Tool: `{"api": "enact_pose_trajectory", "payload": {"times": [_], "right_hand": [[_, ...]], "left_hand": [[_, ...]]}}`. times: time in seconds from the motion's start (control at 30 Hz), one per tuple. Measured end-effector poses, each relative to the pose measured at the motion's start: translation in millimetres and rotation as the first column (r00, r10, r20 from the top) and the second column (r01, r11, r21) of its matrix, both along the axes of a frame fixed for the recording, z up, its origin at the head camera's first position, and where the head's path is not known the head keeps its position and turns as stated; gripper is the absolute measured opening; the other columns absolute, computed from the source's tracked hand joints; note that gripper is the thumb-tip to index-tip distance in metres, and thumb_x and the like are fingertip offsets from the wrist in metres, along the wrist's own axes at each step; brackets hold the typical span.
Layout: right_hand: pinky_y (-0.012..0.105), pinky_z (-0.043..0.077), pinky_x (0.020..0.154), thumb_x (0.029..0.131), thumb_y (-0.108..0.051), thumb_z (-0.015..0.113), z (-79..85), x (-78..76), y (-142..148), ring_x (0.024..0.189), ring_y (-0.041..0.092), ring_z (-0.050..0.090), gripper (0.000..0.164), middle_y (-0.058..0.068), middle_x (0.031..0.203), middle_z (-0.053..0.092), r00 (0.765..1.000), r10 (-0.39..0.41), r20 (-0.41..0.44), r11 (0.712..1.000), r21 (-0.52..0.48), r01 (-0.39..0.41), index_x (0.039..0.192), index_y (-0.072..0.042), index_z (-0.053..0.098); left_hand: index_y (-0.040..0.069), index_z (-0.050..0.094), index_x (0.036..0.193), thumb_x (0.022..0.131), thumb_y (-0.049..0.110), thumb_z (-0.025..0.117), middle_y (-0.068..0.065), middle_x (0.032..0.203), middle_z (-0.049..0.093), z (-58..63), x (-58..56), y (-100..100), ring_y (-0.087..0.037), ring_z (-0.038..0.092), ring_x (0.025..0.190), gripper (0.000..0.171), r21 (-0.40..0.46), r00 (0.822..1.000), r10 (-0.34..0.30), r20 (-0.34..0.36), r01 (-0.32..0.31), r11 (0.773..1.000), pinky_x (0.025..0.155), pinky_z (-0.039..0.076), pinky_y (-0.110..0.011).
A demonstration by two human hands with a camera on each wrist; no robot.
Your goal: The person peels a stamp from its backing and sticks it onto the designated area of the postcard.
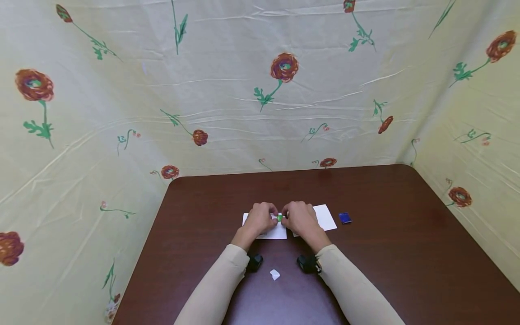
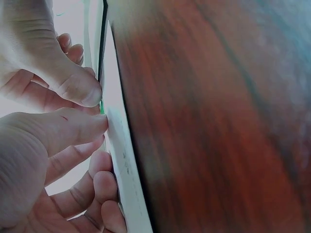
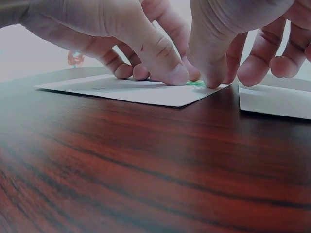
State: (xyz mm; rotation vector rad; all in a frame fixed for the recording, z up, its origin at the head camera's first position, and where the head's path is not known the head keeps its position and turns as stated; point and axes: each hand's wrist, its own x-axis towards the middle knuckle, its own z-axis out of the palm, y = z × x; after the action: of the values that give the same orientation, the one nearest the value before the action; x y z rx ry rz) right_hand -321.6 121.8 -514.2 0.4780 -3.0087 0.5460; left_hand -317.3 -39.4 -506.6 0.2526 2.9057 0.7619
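Note:
Over a white card (image 1: 276,232) my left hand (image 1: 261,219) and right hand (image 1: 299,216) come together, thumbs and index fingers bent towards each other. Between them is a small, thin green piece (image 1: 279,218) at the card's right edge. Both hands pinch it, as far as the views show. In the right wrist view the green piece (image 3: 196,83) lies low on the card (image 3: 146,94), partly hidden by the fingertips. The left hand's other fingers rest on the card. A second white card (image 1: 325,217) lies partly under the right hand.
A small dark blue square (image 1: 345,218) lies right of the second card. Nearer the table's front is a white paper scrap (image 1: 275,274), between the forearms. The brown table (image 1: 211,198) meets a flowered cloth (image 1: 227,99) at the back.

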Motion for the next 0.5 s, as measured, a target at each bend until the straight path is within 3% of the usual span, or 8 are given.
{"api": "enact_pose_trajectory", "payload": {"times": [0.5], "right_hand": [[0.035, 0.041, 0.063, 0.081, -0.026, 0.076, -1.0, 0.8, 2.7, 0.063, 0.013, 0.052, 0.008, -0.010, 0.066, 0.059, 0.999, 0.041, -0.034, 0.999, -0.011, -0.041, 0.086, -0.020, 0.077]], "left_hand": [[0.013, 0.072, 0.096, 0.085, 0.021, 0.077, -0.005, 0.094, 0.068, 0.8, 1.5, 1.9, -0.021, 0.058, 0.075, 0.014, -0.078, 0.998, -0.026, -0.052, 0.022, 0.997, 0.066, 0.048, -0.034]]}}
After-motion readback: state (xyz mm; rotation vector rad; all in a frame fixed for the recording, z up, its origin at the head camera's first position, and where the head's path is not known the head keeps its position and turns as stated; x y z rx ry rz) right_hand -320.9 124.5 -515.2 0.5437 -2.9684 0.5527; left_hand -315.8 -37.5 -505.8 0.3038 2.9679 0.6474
